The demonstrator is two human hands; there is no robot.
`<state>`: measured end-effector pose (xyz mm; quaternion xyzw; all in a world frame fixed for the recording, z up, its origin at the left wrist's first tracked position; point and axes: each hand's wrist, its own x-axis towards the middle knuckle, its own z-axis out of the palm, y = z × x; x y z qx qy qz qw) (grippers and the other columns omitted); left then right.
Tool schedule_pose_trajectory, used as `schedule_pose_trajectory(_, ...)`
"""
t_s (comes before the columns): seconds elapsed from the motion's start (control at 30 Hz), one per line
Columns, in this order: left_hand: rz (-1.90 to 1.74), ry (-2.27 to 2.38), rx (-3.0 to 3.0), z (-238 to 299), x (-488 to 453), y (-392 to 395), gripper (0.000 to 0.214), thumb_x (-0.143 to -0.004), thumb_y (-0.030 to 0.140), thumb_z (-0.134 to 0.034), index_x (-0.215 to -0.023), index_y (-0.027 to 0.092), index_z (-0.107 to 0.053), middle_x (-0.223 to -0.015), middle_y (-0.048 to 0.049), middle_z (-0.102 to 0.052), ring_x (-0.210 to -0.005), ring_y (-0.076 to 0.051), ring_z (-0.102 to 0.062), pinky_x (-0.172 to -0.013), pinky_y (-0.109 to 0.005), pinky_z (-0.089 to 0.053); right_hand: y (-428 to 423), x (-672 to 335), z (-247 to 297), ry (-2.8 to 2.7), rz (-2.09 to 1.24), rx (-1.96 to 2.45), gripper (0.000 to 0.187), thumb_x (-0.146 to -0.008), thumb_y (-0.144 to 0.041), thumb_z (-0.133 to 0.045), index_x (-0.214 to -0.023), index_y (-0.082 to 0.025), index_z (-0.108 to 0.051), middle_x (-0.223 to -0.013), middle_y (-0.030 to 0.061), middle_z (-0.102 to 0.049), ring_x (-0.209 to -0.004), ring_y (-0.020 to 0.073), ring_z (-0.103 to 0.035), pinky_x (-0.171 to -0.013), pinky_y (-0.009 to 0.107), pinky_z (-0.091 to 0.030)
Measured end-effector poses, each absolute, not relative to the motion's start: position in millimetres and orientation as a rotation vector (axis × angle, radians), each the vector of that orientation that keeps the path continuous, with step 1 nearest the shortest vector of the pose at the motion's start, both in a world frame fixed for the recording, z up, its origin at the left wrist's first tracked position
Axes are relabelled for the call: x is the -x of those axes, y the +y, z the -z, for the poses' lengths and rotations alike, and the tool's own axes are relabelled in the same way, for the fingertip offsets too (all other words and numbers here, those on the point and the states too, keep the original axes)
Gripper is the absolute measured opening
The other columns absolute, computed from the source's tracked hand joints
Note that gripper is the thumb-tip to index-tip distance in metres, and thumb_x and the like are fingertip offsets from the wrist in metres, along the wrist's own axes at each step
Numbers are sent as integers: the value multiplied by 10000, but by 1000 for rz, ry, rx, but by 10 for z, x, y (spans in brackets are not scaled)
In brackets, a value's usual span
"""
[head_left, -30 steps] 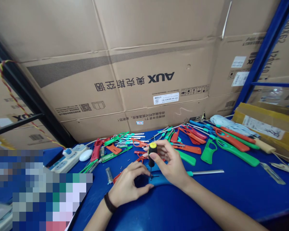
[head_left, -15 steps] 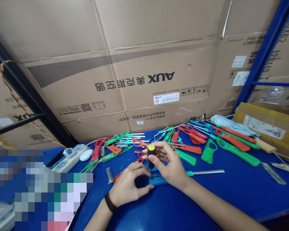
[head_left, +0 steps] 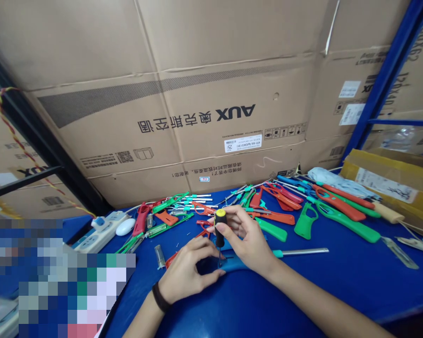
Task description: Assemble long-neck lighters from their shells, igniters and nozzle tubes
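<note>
My right hand [head_left: 248, 239] grips a small screwdriver [head_left: 220, 230] with a black handle and yellow cap, held upright with its tip down on a blue plastic lighter body [head_left: 232, 264] lying on the blue table [head_left: 303, 291]. My left hand [head_left: 186, 272], with a dark band on the wrist, is curled over the left end of that blue body and pins it down. A metal tube [head_left: 305, 252] with a teal collar sticks out to the right from behind my right hand.
Several red, green and blue long lighter parts [head_left: 324, 206] lie scattered across the back of the table. A white power strip [head_left: 100, 232] and a white mouse [head_left: 125, 226] sit at the left. Cardboard boxes [head_left: 197, 108] wall the back; a blue rack post [head_left: 380, 80] stands right.
The screwdriver has tilted and shifted slightly left in my right fingers. My left hand has stayed on the blue body.
</note>
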<state>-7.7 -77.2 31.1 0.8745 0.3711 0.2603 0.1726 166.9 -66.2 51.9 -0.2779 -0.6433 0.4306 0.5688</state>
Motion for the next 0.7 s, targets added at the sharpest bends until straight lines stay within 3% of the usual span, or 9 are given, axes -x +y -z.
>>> schedule_pose_trajectory(0.2,-768,1037,-2456,-309,85,-771,91,-754,225,-701,-841,232,-674,-908,-8,-672,-871,-164,-628,-837,-278,-474,-630,-1655,-492,-1486,-1043,653,211,-869,-361,-590,-1014,-243,-491,-949,30,-675,-885,167,-681,-724,275,-561)
schedule_pose_trajectory(0.5,-787,1028,-2389,-337,119,-767,172,-718,140,-655,-877,206,-643,-869,-19,-675,-815,-166,-609,-773,-285,-489,-610,-1699,-549,-1381,-1054,591,172,-885,-342,-583,-998,-254,-487,-941,16,-682,-874,173,-697,-701,260,-558)
schedule_pose_trajectory(0.7,-806,1033,-2356,-337,125,-756,54,-766,210,-680,-817,198,-667,-816,-21,-684,-771,-152,-612,-738,-269,-489,-624,-1705,-581,-1343,-1025,597,187,-876,-355,-591,-987,-245,-489,-961,27,-675,-869,182,-696,-710,278,-561)
